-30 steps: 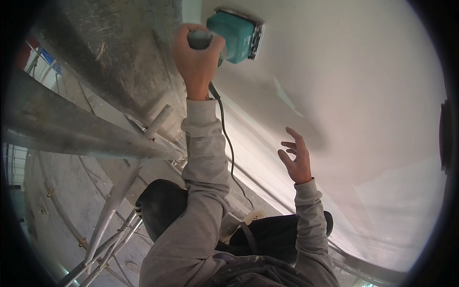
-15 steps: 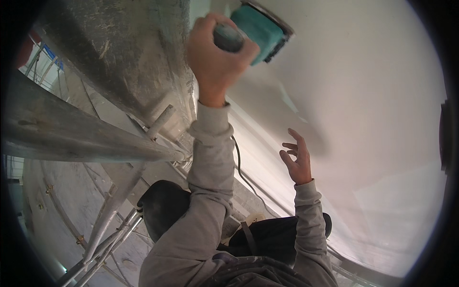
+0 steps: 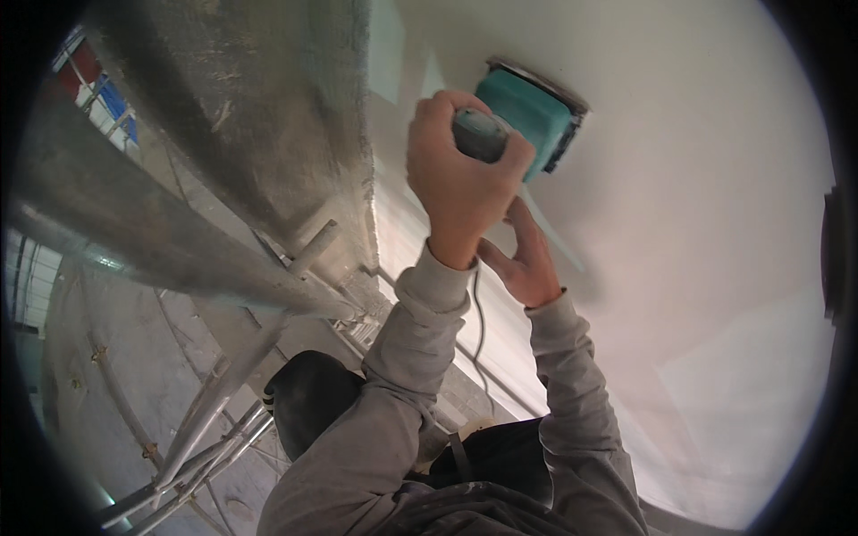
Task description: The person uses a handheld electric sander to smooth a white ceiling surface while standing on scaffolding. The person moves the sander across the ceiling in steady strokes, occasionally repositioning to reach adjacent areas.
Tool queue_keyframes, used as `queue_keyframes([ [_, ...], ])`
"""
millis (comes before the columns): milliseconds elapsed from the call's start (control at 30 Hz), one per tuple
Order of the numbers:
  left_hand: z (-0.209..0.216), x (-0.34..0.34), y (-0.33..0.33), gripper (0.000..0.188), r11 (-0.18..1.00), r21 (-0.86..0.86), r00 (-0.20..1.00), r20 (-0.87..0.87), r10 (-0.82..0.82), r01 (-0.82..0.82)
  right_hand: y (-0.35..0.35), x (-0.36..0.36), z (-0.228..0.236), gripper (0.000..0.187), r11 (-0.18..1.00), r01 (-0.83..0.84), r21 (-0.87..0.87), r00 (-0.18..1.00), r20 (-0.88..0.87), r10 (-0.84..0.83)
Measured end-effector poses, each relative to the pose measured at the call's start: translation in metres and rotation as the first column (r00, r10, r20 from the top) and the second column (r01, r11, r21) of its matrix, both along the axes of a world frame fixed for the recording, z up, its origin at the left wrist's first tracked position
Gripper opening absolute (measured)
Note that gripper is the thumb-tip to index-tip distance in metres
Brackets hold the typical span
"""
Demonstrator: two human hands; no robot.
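Note:
My left hand [image 3: 460, 183] is wrapped around the grey-topped grip of a teal power sander [image 3: 527, 107]. The sander's dark-edged flat pad lies against or very close to a smooth white surface [image 3: 697, 196]; I cannot tell which. Just below the tool and beside my left wrist is my right hand [image 3: 529, 268], thumb and fingers apart. Its fingertips are partly hidden behind my left hand, and no object shows in it. A dark cord [image 3: 480, 330] hangs down behind my left forearm.
Left of the white surface stands a large worn grey beam [image 3: 241, 116]. A thick round metal pipe [image 3: 161, 241] crosses at the left, with scaffold tubes [image 3: 210, 402] below it. My dark-clad knee [image 3: 313, 397] is near these tubes.
My left hand has brought the sander down and to the right over the white surface. My right hand has moved up and left, close under the sander.

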State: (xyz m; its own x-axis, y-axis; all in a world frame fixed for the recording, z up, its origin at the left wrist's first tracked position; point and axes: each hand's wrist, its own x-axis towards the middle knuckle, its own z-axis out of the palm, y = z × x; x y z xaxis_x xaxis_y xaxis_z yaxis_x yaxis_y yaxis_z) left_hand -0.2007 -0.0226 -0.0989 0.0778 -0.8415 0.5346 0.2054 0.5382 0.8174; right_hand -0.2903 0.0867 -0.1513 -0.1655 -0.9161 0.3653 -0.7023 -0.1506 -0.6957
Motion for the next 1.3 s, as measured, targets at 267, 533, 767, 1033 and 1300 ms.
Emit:
queue_keyframes([
  [267,-0.005,-0.011,0.036,0.059,0.993,-0.117,1.000,0.026,-0.014,0.017,-0.013,0.007,-0.007,0.049,0.984,-0.032,-0.177,0.942,0.323,0.089],
  [533,-0.008,-0.001,0.032,0.081,0.984,-0.172,0.984,0.168,0.065,-0.036,-0.015,0.012,0.022,0.051,0.992,0.072,-0.104,0.985,0.161,-0.055],
  [767,0.020,0.013,-0.009,0.072,0.971,0.215,0.992,-0.079,-0.093,0.109,-0.065,0.017,0.041,0.043,1.000,-0.014,0.019,1.000,-0.002,0.014],
  [1033,-0.001,0.024,-0.031,0.068,0.960,0.267,0.995,-0.070,-0.066,0.082,-0.078,0.025,0.036,0.047,0.983,0.046,0.178,0.995,-0.100,-0.028],
  [1300,0.018,0.023,-0.058,0.066,0.958,0.202,0.963,-0.218,-0.157,0.202,-0.100,0.019,0.058,0.050,0.998,-0.006,0.064,0.993,-0.117,0.014],
])
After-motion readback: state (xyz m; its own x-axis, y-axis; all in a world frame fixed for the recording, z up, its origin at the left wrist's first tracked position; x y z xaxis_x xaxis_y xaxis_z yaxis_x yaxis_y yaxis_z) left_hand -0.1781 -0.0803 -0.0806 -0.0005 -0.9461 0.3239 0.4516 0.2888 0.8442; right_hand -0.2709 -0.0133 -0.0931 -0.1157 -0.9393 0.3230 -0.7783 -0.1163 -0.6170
